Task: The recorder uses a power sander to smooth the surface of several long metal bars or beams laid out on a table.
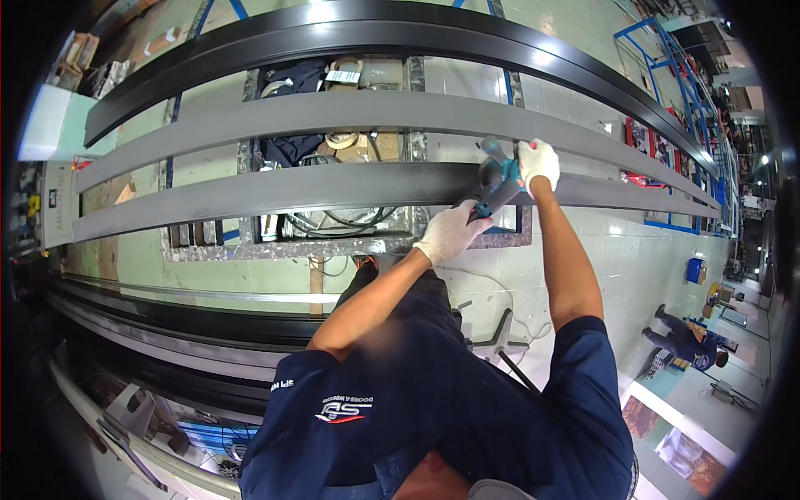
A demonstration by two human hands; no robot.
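Observation:
A teal and black power tool, which looks like an angle grinder, is over the nearest long grey bar. My left hand, in a white glove, is wrapped round its rear end. At its front, my right hand, gloved as well, grips the right side. The tool's round head is blurred, and I cannot tell whether it touches the bar. Around the tool the bar's surface looks darker than its dull grey left part. A second grey bar lies parallel just beyond.
A shiny black profile spans the far side. Beneath the bars, a worn frame holds cables, tape rolls and dark cloth. Black profiles are stacked at near left. A stand's foot and a cord are beside me. Another person is far right.

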